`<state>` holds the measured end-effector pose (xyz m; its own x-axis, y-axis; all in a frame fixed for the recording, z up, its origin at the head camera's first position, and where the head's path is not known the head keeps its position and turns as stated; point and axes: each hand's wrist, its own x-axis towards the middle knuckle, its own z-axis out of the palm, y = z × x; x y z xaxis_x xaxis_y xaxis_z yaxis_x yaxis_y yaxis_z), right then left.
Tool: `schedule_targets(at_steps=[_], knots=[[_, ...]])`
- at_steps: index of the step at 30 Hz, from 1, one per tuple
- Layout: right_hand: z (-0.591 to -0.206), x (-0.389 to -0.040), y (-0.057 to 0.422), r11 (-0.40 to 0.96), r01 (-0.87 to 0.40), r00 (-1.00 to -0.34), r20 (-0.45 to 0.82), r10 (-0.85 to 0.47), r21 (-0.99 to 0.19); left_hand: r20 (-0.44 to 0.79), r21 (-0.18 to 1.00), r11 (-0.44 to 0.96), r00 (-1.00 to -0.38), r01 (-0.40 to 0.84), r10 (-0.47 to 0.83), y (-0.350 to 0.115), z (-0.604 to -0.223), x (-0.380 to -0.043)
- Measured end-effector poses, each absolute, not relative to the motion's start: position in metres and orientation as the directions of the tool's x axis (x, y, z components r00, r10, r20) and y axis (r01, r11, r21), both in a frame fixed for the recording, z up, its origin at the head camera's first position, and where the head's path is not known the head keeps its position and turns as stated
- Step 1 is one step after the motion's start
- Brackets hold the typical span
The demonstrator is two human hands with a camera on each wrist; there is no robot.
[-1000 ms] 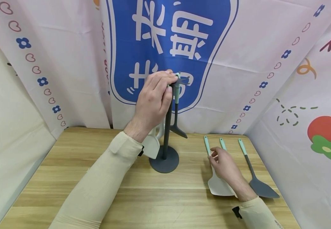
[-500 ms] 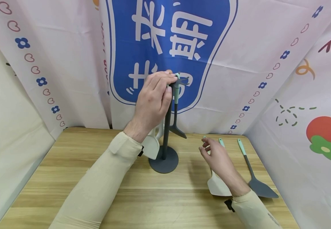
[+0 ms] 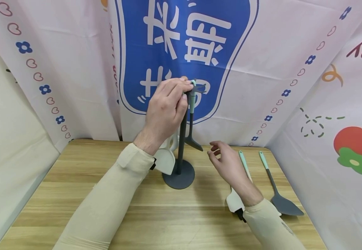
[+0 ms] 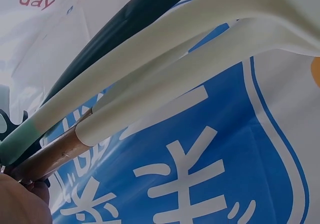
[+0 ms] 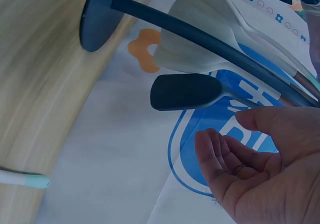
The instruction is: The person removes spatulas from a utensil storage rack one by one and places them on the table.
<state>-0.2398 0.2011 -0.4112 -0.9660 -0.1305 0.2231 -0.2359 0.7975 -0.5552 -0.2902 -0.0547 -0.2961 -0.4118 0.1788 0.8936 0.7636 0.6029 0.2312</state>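
Observation:
My left hand (image 3: 166,106) holds the top of a dark utensil stand (image 3: 179,180), its thumb against the side of the pole. From the stand's hooks hang a dark grey turner (image 3: 194,143) with a mint handle and several white utensils (image 3: 165,160), partly behind my hand and wrist. In the left wrist view, their pale shafts (image 4: 150,104) run close past the fingers. My right hand (image 3: 226,163) hovers right of the stand, fingers loosely bent with nothing between them. A white turner (image 3: 233,202) lies under the right forearm, its handle hidden by the hand.
Another utensil with a mint handle (image 3: 243,160) lies just right of my right hand, its head mostly covered by the arm. Farther right lies a dark grey spatula (image 3: 286,205). Printed cloth (image 3: 256,80) hangs behind the wooden table (image 3: 156,222).
My right hand has moved left and up, away from the white turner's handle towards the stand, carrying nothing. The left hand stays on the stand's top.

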Motion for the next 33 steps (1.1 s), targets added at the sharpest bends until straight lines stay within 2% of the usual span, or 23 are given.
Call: schedule_targets(at_steps=[20,33], knots=[[-0.39,-0.267,0.17,0.591,-0.307,-0.946,0.305,-0.107,-0.746,0.893,0.262,0.597,-0.425,0.758,0.148,-0.053,-0.29,-0.288],[-0.386,-0.288,0.15,0.354,-0.301,-0.954,0.28,-0.11,-0.885,0.884,0.276,0.599,-0.444,0.751,0.149,-0.053,-0.29,-0.287]])
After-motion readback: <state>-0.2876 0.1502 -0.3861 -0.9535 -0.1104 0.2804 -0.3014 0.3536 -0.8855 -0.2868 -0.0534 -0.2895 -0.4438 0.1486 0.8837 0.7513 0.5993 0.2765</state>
